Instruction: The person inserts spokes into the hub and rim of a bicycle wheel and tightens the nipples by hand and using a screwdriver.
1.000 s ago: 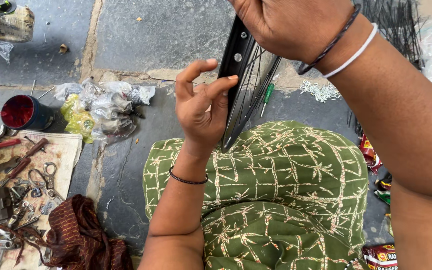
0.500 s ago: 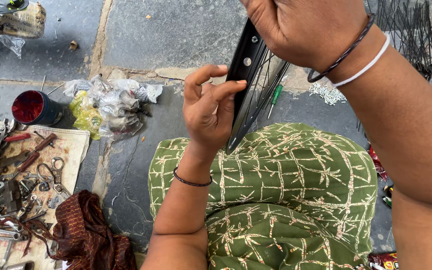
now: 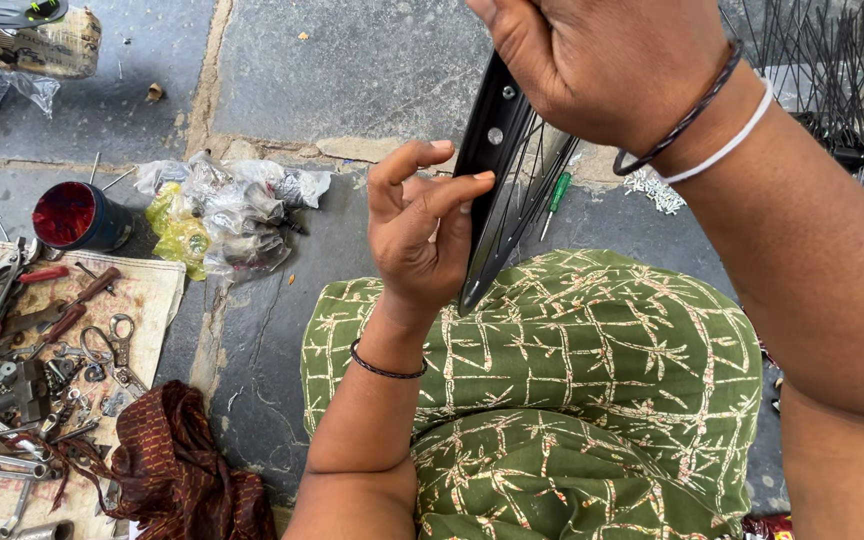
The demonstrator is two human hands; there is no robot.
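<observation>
Hands on the wheel rim (image 3: pixel 497 150): your right hand (image 3: pixel 612 70) is closed over its top edge, your left hand (image 3: pixel 417 235) pinches at its side with thumb and fingertips.

Keep the rim steady against your green-clothed lap (image 3: pixel 592 380) with the upper hand, and let your left fingers work one spoke (image 3: pixel 532 185) at a time, I would judge. Around you on the stone floor (image 3: pixel 352 60): a brown cloth (image 3: pixel 187 470), a mat of tools (image 3: pixel 42 330), crumpled plastic bags (image 3: pixel 217 215), loose spokes (image 3: pixel 822 70), a red tin (image 3: pixel 77 215), a green screwdriver (image 3: pixel 555 195) behind the rim.
</observation>
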